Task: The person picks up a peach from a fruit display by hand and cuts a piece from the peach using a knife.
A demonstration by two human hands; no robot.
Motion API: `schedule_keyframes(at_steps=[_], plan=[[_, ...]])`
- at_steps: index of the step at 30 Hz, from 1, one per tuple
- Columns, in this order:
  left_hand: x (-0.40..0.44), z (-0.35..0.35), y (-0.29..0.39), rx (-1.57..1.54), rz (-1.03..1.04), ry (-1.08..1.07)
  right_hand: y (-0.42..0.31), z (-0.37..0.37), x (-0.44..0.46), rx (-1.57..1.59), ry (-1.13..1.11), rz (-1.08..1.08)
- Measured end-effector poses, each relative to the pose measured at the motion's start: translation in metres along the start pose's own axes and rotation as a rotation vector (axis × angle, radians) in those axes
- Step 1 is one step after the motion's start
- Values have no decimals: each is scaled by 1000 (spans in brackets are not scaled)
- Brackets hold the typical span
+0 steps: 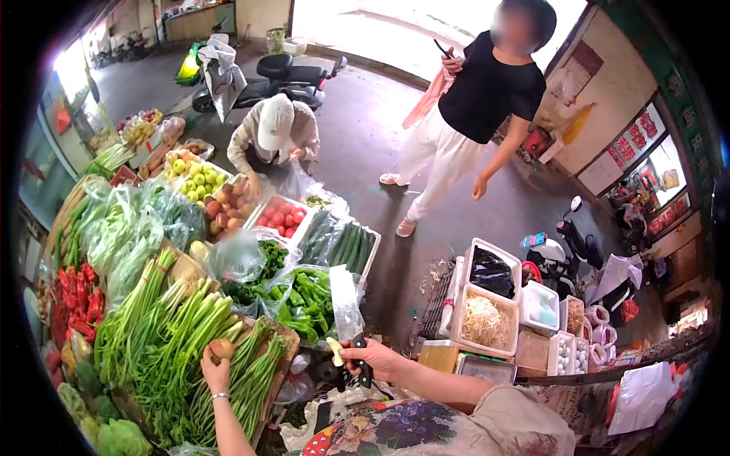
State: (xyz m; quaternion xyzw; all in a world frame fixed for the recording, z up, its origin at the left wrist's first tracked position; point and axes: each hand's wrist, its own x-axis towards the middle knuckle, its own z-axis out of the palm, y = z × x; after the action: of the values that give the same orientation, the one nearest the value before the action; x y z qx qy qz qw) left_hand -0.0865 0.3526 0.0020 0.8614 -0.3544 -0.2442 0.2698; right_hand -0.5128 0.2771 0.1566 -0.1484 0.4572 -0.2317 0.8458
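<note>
My left hand [216, 371] holds a round reddish-yellow fruit [222, 349] above the bundles of celery [179, 327] and beside the long green beans [255, 372]. My right hand [369, 357] is closed around the black handle of a knife [347, 300], whose broad blade points away from me. A small pale yellow piece [334, 351] is also at the fingers of that hand. Just beyond the knife lie green peppers [304, 304] in a plastic bag.
Boxes of tomatoes [281, 216], cucumbers [351, 247] and apples [199, 178] stand ahead. A crouching person in a white cap [275, 121] reaches to the fruit. Another person [487, 99] stands holding a phone. Bean sprouts [485, 319] and eggs are at right.
</note>
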Motion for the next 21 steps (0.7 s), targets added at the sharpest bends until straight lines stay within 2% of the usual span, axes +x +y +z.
schedule_keyframes(at_steps=[1,3,5,7,9,11,13,16,17,19,21], plan=[[-1,7,21,1,1,-3,2,-1,-1,-14,12,-11],[-5,10,41,446,229,48,6,-5,1,32,-50,3],[1,20,52,515,206,53,11,-12,0,49,24,14],[6,18,77,651,90,-1,7,-7,-9,93,69,7],[7,17,81,679,101,55,3,-4,-14,85,90,14],[22,25,66,665,27,116,2,-9,-16,93,85,16],[26,25,48,612,10,172,4,-16,-15,99,74,-1],[27,12,20,102,16,174,7,-20,-13,71,40,0],[26,7,12,7,96,226,8,-18,-13,73,63,8],[25,-2,-2,-101,10,176,5,-16,-11,67,84,10],[14,-7,-7,-297,117,249,5,-14,-10,50,30,-9]])
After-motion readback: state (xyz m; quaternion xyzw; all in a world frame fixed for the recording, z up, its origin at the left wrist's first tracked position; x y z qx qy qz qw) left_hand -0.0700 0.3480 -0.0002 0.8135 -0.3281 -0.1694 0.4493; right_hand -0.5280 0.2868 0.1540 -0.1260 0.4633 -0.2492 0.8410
